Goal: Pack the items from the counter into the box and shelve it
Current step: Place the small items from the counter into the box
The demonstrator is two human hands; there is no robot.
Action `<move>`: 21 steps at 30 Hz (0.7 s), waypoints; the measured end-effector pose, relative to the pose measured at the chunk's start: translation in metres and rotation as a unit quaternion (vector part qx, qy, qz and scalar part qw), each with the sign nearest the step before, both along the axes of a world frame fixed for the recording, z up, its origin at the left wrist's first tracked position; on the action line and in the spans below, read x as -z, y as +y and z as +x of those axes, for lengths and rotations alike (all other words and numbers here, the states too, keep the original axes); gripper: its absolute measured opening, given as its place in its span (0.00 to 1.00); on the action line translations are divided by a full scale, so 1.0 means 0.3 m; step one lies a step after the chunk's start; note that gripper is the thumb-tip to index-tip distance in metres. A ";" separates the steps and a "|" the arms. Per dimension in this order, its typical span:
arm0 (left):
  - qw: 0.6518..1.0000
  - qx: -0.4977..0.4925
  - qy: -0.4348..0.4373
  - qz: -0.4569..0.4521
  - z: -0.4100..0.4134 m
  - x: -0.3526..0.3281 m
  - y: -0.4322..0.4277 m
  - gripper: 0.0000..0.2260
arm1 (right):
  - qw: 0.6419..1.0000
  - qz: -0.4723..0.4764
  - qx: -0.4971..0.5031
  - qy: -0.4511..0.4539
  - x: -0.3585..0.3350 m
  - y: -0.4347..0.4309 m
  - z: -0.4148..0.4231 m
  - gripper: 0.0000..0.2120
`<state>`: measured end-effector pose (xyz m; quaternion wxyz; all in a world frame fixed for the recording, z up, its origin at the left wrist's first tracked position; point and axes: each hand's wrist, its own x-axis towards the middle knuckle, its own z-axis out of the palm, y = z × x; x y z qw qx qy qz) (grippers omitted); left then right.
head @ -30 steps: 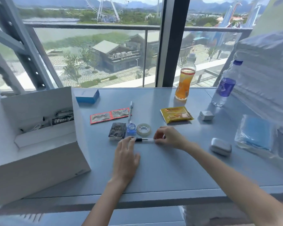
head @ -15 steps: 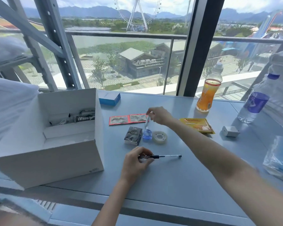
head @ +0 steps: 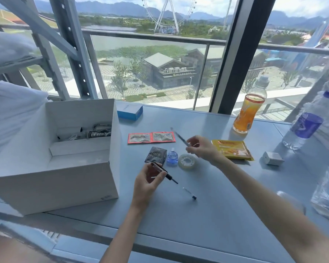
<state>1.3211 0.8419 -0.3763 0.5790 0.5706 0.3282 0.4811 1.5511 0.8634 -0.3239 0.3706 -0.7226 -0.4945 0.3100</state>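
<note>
My left grip [head: 148, 180] is clamped on the black pen [head: 162, 171], thumb and fingers pinching its dark end. My right grip [head: 201, 147] pinches the clear pen [head: 180, 138] by its lower end and holds it in the air.

The drop turns on one relation: the box [head: 55, 186] lies to the left of both grips, near the left one and well apart from the right. It is open upward, with its tall right wall standing between the grips and the cavity. The black pen's long axis runs from the left grip down and rightward, away from the box. Its far tip is blurred, so I cannot tell whether it touches the counter [head: 226, 215]. The clear pen slants up and leftward from the right grip, toward the box.

I judge the left grip, being nearer, should go over the wall first, with the pen turned along the box's length.

The counter looks smooth and flat. Between the two grips lie a dark packet [head: 156, 155], a small blue bottle [head: 172, 158] and a tape roll [head: 187, 161]. Beyond the box, leftward, stands a metal rack [head: 75, 59].
</note>
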 end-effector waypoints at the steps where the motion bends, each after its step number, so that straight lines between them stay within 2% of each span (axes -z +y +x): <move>1: 1.000 0.005 -0.007 -0.004 -0.001 0.004 0.001 0.06 | 0.999 0.002 -0.038 0.004 0.001 -0.062 -0.023 0.10; 2: 1.000 0.010 -0.011 -0.006 0.000 0.008 0.001 0.07 | 0.997 -0.001 -0.070 0.011 0.003 -0.122 -0.050 0.06; 4: 1.000 0.014 -0.013 -0.002 0.005 0.016 0.000 0.08 | 0.995 -0.008 -0.098 0.032 0.010 -0.214 -0.103 0.09; 6: 1.000 0.015 -0.016 0.003 0.010 0.020 0.000 0.11 | 0.994 -0.005 -0.096 0.052 0.030 -0.268 -0.138 0.09; 9: 1.000 0.008 -0.021 0.005 0.008 0.018 0.002 0.11 | 0.994 0.000 -0.098 0.053 0.059 -0.304 -0.178 0.03; 12: 0.999 -0.025 -0.033 0.001 0.007 0.017 0.001 0.08 | 0.991 0.000 -0.110 0.078 0.079 -0.321 -0.198 0.06; 15: 0.999 -0.035 -0.035 -0.010 0.006 0.016 -0.001 0.11 | 0.982 -0.003 -0.141 0.123 0.088 -0.339 -0.209 0.07; 21: 0.999 -0.011 -0.033 -0.003 0.002 0.006 -0.012 0.14 | 0.993 0.009 -0.113 0.037 0.075 -0.345 -0.177 0.07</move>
